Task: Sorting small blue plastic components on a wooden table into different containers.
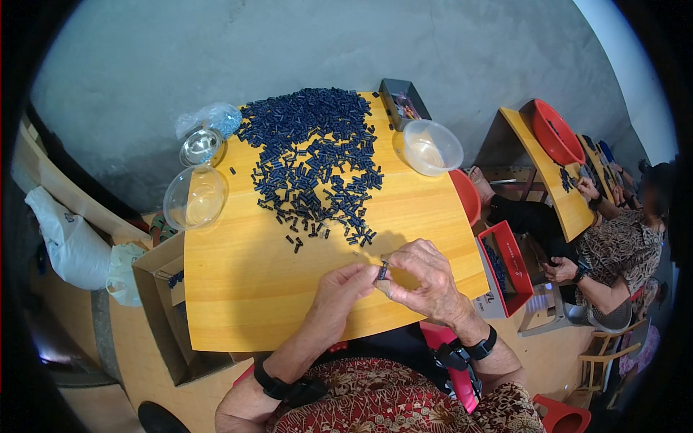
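Above the near edge of the yellow table, my left hand (336, 292) and my right hand (426, 280) meet at a small dark plastic piece (382, 272). Thumb and forefinger of my left hand pinch it from the left. On the other side, my right hand's fingertips close on the same piece, its fingers curled. Beyond my hands a large heap of similar small dark blue-black pieces (310, 119) covers the far middle of the table and thins out toward me. The finer shape of the held piece is too small to tell.
On the wooden table (238, 289), a clear plastic bowl (195, 198), a metal bowl (202, 147) and a plastic bag (220, 119) stand left; a translucent tub (432, 148) and grey tray (397, 94) stand right. Boxes flank the table. Another person (613, 249) sits at right.
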`<state>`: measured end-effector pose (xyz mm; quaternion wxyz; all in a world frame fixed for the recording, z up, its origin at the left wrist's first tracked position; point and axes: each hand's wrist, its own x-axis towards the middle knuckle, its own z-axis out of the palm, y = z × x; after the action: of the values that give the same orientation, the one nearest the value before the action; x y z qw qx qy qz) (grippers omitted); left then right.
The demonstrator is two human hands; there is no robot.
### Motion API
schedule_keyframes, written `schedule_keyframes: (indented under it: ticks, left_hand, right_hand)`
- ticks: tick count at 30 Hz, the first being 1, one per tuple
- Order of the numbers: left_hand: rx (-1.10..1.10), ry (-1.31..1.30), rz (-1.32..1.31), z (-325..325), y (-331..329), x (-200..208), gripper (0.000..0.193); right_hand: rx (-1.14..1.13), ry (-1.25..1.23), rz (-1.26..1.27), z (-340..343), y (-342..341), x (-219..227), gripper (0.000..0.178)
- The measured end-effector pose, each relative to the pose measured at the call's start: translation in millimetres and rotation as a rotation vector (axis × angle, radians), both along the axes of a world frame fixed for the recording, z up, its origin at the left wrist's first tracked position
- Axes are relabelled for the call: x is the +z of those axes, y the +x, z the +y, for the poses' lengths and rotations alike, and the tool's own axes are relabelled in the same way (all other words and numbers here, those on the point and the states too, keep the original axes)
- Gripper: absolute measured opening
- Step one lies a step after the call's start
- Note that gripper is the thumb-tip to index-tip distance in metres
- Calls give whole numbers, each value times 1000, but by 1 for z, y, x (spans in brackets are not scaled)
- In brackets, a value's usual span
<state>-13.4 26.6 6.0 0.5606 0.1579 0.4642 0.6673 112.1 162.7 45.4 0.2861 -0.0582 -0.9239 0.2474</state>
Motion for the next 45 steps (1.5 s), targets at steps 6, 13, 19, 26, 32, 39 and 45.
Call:
schedule_keyframes:
  ticks: [6, 13, 19, 26, 32, 39, 45]
  left_hand:
    - [-35, 60, 25, 0, 1, -6, 19]
    - [-27, 63, 114, -1, 4, 4, 18]
    - [-11, 82, 165, -1, 7, 4, 18]
    - [58, 49, 403, 0, 10, 1, 16]
    - [98, 0, 522, -1, 9, 7, 17]
    - [72, 35, 175, 1, 7, 4, 17]
    - [50, 50, 116, 1, 8, 4, 17]
  right_hand:
    - [5, 65, -47, 0, 2, 4, 31]
    - [66, -177, -41, 12, 7, 8, 28]
    - [86, -338, -87, 8, 5, 8, 16]
    - [-65, -284, 1, -9, 3, -4, 12]
    - [-117, -270, 70, -12, 4, -11, 15]
    - [-55, -82, -48, -7, 6, 12, 33]
    - [-26, 97, -42, -5, 6, 3, 35]
